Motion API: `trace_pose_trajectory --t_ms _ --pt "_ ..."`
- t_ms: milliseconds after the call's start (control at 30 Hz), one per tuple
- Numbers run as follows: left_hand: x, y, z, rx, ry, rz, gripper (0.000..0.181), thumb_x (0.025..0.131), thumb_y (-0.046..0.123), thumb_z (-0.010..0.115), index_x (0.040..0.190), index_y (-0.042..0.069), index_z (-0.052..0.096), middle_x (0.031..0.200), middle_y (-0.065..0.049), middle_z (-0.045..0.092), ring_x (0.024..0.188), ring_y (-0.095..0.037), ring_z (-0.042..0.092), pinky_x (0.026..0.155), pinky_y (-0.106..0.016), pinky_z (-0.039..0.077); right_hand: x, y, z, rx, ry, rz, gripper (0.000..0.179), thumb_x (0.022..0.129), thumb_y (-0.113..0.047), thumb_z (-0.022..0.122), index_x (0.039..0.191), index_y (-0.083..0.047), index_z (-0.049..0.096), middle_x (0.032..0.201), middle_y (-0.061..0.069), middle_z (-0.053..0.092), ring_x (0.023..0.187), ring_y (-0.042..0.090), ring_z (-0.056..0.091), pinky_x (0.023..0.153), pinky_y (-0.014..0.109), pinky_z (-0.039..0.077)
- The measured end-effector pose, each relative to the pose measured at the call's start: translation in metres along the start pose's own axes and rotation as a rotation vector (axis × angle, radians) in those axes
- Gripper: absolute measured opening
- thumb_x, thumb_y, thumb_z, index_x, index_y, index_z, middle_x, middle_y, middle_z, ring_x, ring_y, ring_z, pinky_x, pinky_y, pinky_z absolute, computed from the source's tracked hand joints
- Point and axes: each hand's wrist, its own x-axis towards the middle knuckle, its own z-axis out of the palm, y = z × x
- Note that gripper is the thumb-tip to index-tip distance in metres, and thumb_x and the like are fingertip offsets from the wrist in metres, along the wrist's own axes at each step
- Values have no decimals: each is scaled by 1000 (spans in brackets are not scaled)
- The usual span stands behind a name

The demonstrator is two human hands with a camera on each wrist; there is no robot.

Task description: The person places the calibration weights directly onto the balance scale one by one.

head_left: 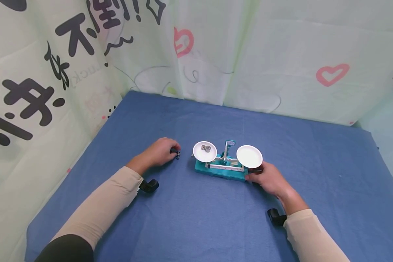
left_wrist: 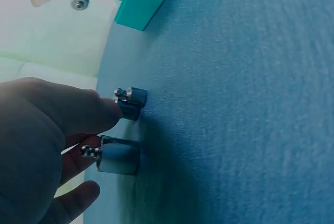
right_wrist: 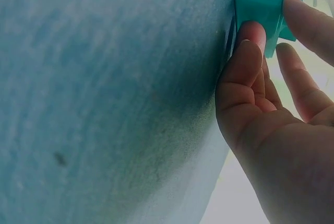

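Note:
A teal balance scale (head_left: 221, 171) bears two white pans. Two metal nuts (head_left: 205, 148) lie in its left pan (head_left: 204, 157); nothing lies in the right pan (head_left: 249, 156). My right hand (head_left: 269, 179) grips the right end of the base, with thumb and fingertips against the teal end (right_wrist: 261, 4) in the right wrist view. Left of the scale, my left hand (head_left: 160, 151) is at several small metal weights. Its thumb overlaps a smaller weight (left_wrist: 128, 110), its fingers lie behind a larger knobbed weight (left_wrist: 119, 157), and I cannot tell whether it pinches either.
A blue cloth (head_left: 190, 214) covers the table. Pale printed curtains (head_left: 265, 54) hang along its far side and left side. Each wrist wears a black camera mount, the left one (head_left: 149, 186) close over the cloth.

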Motion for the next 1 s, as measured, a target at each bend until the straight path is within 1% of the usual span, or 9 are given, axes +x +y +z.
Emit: trace_pose_trajectory --t_ms 167,333,667,1000 --pt "1 -1 6 25 -9 10 21 95 6 65 115 2 71 112 -11 69 108 -30 61 98 -44 46 0 0 1 -1 1 9 45 85 -7 76 121 11 57 110 21 65 96 31 59 81 38 49" --pt "3 -2 10 31 1 9 20 95 7 65 114 3 71 113 -11 69 108 -30 61 99 -44 45 0 0 1 -1 -4 18 47 86 -8 76 123 11 56 112 22 64 98 32 59 82 39 49" --pt "5 -2 8 22 -9 -18 20 96 8 65 115 4 72 113 -9 70 108 -28 63 99 -43 46 -1 -2 1 7 -1 14 48 86 -8 75 125 11 55 114 23 63 102 34 59 84 41 50" --pt "5 -1 7 20 -18 -24 21 97 9 65 116 4 72 113 -9 70 109 -28 62 98 -43 46 -2 -3 1 -5 4 20 47 86 -8 76 124 11 55 113 24 64 101 34 59 83 40 50"
